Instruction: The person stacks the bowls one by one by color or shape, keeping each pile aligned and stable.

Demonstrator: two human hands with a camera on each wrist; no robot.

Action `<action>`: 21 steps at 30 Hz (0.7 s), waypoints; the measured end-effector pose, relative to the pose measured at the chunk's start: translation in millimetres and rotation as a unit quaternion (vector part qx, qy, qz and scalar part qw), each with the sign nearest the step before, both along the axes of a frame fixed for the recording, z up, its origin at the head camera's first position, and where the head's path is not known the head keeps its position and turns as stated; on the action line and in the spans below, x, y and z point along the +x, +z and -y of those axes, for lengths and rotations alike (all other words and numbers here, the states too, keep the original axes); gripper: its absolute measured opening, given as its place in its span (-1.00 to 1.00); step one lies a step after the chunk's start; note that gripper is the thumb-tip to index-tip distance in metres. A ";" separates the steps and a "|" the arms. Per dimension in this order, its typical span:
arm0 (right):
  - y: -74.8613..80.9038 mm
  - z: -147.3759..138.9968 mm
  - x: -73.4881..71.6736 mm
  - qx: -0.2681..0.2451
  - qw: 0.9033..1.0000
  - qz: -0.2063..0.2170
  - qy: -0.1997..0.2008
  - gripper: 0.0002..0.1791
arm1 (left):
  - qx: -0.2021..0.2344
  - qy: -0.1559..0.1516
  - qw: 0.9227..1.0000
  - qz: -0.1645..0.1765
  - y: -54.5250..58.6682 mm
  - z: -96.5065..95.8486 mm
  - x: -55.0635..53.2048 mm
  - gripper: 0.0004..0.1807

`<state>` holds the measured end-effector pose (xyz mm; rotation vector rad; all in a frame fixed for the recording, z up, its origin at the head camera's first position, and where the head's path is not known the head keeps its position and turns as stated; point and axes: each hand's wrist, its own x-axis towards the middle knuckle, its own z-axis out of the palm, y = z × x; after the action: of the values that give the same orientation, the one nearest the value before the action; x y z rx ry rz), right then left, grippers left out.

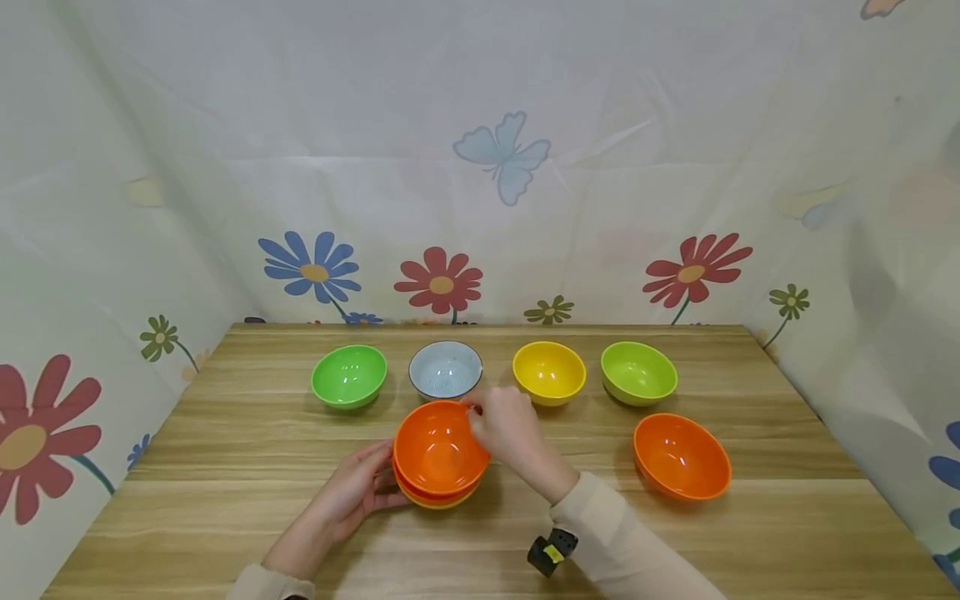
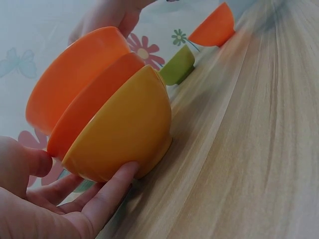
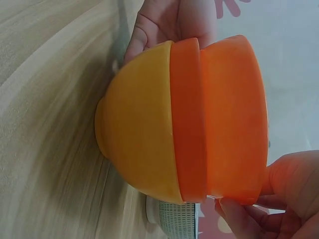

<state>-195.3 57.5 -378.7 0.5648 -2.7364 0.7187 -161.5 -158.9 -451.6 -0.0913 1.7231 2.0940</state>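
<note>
Three bowls stand nested in a stack in front of me. At the bottom is a yellow-orange bowl (image 3: 137,124), with a darker orange bowl (image 3: 188,119) inside it. The top orange bowl (image 1: 442,446) sits partly in the stack, tilted a little, with much of its side showing above the rim below. My right hand (image 1: 510,429) pinches the rim of this top bowl at its far right side. From the left, my left hand (image 1: 356,492) holds the lower bowls, thumb by the middle bowl's rim and fingers against the yellow-orange bowl's side.
Behind the stack, a green bowl (image 1: 349,377), a grey-blue bowl (image 1: 446,371), a yellow bowl (image 1: 549,373) and a lime bowl (image 1: 638,373) form a row. Another orange bowl (image 1: 682,457) stands at the right. A patterned cloth (image 1: 502,167) hangs behind the wooden table (image 1: 780,533).
</note>
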 end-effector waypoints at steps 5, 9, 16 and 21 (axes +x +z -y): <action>-1.2 1.9 -1.6 0.000 1.000 0.003 -0.001 -0.86 | 0.005 -0.002 1.000 -0.005 -0.3 -0.6 -0.7 -0.44; -1.7 3.6 -2.3 0.000 1.000 0.002 -0.002 -0.86 | 0.007 -0.005 1.000 -0.009 -0.6 -0.2 -0.9 -0.41; -3.6 5.8 -1.8 0.006 1.000 -0.012 -0.007 -0.85 | 0.008 -0.007 1.000 -0.008 -0.5 0.5 0.0 -0.42; -4.9 6.3 -1.8 0.005 1.000 -0.011 -0.009 -0.85 | 0.007 -0.005 1.000 -0.006 -0.3 0.2 0.4 -0.42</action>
<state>-197.1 51.2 -383.6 0.5454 -2.7229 0.6909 -161.1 -159.1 -451.9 -0.0667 1.7129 2.1028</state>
